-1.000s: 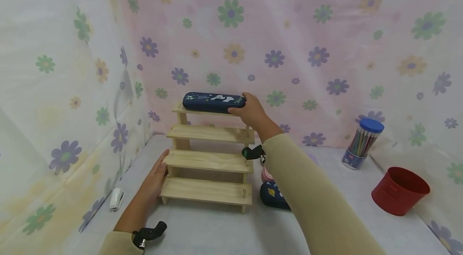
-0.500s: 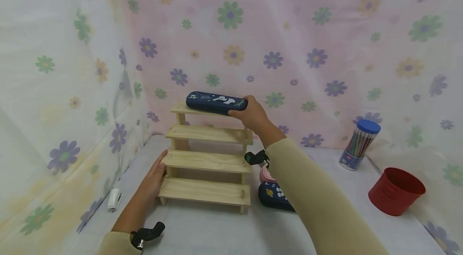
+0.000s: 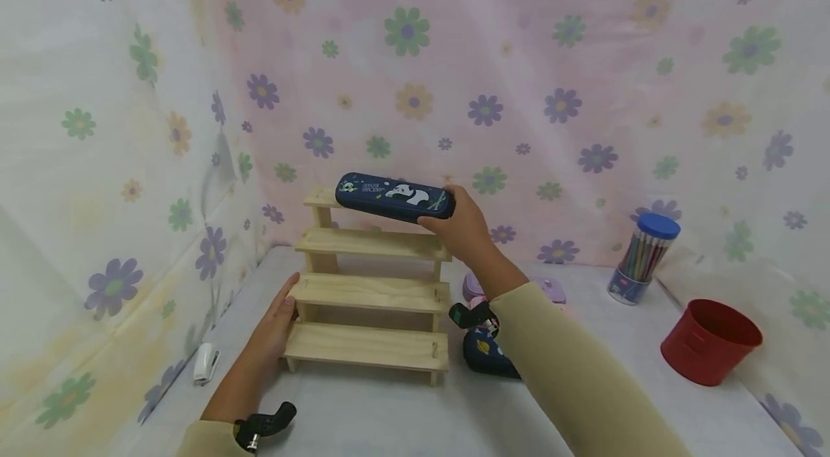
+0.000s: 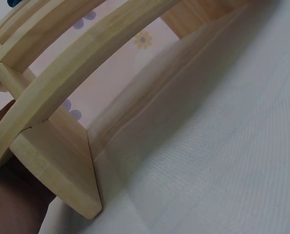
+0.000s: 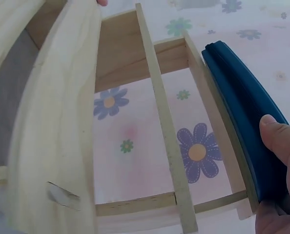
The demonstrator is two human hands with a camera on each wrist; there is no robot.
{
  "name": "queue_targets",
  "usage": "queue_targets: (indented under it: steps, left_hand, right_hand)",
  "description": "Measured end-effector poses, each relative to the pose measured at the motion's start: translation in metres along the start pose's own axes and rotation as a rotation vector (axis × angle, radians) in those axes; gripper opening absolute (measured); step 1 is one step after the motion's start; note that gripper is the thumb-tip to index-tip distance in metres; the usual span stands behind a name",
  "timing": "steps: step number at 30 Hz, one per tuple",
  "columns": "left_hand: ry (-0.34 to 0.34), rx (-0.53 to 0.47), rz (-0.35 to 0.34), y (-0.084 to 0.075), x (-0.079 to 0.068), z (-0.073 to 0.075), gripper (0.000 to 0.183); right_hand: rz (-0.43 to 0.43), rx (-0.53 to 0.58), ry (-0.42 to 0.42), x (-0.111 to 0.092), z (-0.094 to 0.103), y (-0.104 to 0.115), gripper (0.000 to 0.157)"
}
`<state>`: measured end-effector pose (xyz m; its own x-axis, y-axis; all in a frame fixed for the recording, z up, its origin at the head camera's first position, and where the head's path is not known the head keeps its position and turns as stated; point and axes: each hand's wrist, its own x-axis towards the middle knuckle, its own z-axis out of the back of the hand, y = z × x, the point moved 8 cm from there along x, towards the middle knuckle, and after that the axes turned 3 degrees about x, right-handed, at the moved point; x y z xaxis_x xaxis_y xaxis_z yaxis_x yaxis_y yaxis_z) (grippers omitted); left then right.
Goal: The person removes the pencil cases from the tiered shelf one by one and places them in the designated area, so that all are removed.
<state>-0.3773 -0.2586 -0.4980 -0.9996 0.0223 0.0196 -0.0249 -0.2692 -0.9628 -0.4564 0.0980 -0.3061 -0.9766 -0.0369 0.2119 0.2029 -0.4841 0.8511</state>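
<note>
A navy pencil case [image 3: 394, 197] with a panda print is held at its right end by my right hand [image 3: 463, 223], thumb on the near side. It tilts down to the right, in front of and above the top tier of a stepped wooden shelf [image 3: 369, 291]. In the right wrist view the case [image 5: 247, 112] shows edge-on beside the top tier, with my thumb pressed on it. My left hand [image 3: 275, 324] holds the left end of the shelf around the lower tiers. The left wrist view shows the shelf's foot [image 4: 62, 165] on the cloth; most fingers are hidden.
Right of the shelf lie another dark pencil case [image 3: 481, 352] with a planet print and purple items [image 3: 472, 286], partly behind my right arm. Farther right stand a blue-lidded tub of pencils [image 3: 642, 259] and a red bucket [image 3: 697, 349]. A white stapler [image 3: 206, 363] lies left.
The pencil case has come off the top tier, moving toward me and slightly right, tilting so its panda face shows more. My left hand stays at the shelf.
</note>
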Motion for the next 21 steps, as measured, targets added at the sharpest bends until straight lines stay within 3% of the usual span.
queue_targets:
  steps: [8, 16, 21]
  left_hand:
    - [-0.018, 0.031, 0.028, 0.003, 0.001, -0.001, 0.055]
    - [-0.019, 0.029, 0.022, 0.003, 0.001, -0.001, 0.056]
    - [-0.019, 0.027, 0.008, 0.002, 0.0, -0.002, 0.057]
  right_hand:
    - [-0.023, 0.114, -0.005, -0.036, 0.01, -0.02, 0.086]
    - [-0.097, 0.182, -0.015, -0.086, 0.014, -0.058, 0.084]
    - [-0.105, 0.162, 0.01, -0.107, 0.022, -0.081, 0.084]
